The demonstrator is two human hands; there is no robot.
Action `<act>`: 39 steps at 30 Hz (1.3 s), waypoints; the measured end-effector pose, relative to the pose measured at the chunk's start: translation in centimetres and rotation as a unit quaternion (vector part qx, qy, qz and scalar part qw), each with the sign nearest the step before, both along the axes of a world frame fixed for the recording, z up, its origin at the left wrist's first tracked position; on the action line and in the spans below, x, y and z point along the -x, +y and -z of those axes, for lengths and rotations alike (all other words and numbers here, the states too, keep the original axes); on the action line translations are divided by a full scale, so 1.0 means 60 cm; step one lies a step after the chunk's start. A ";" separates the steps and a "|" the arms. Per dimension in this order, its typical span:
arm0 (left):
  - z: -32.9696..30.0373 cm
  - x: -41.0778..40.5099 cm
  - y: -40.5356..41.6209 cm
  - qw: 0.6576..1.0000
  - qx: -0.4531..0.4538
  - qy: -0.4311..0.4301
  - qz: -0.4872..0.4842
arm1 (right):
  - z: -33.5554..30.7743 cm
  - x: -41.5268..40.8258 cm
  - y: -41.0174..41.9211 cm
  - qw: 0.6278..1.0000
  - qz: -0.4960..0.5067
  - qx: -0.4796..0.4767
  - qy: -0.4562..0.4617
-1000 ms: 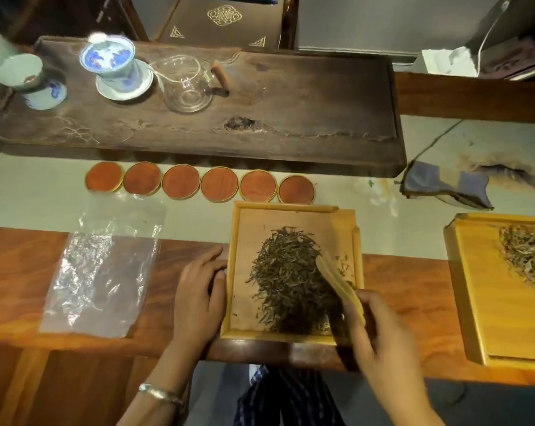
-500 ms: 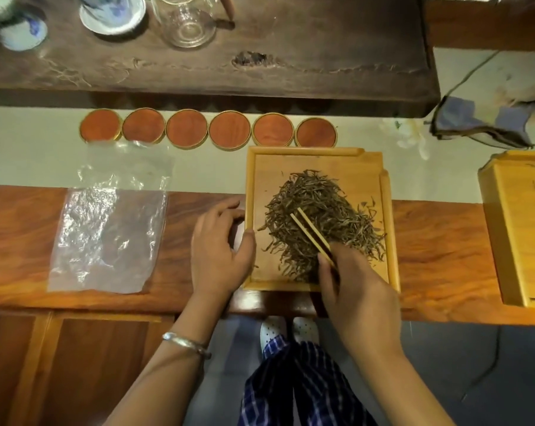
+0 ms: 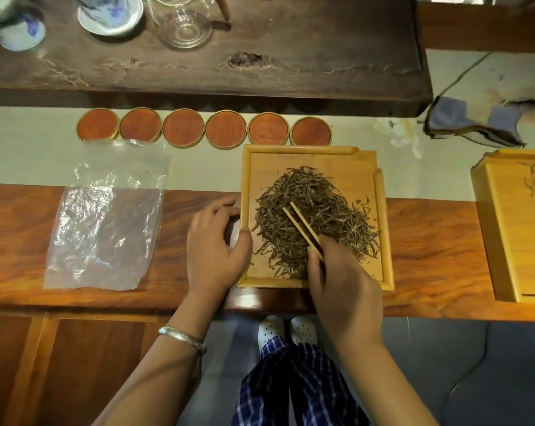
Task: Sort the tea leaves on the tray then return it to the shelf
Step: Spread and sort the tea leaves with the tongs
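The left hand (image 3: 215, 244) lies palm down with its fingers curled loosely and its thumb pressed against the outer left edge of the shallow square bamboo tray (image 3: 380, 229) (a silver bangle circles that wrist). The right hand (image 3: 343, 287) is closed in a pinch around the pair of thin bamboo tongs (image 3: 301, 230), knuckles up, both forearms reaching in from below.

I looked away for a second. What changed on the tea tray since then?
The right hand turned its bamboo tweezers from lying flat along the pile's right edge to tips-forward in the middle of the tea leaves. The pile has spread rightward. The left hand still steadies the tray's left edge.
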State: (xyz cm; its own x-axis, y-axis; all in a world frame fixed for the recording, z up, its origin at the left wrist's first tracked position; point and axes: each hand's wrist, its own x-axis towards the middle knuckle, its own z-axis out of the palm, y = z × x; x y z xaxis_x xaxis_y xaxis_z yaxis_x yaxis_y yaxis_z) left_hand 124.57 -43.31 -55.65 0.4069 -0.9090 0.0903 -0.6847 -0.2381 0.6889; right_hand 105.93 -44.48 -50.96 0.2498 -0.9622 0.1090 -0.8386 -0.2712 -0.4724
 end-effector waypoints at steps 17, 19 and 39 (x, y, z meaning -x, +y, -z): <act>-0.001 0.000 -0.001 1.000 -0.007 0.008 -0.013 | -0.001 0.000 0.002 0.998 0.005 0.064 -0.008; 0.001 0.000 -0.001 1.000 -0.003 0.020 -0.018 | -0.007 0.017 0.009 0.998 0.002 0.065 -0.021; 0.001 0.001 0.000 1.000 -0.002 0.011 -0.016 | 0.002 0.041 0.067 0.999 -0.012 0.021 0.040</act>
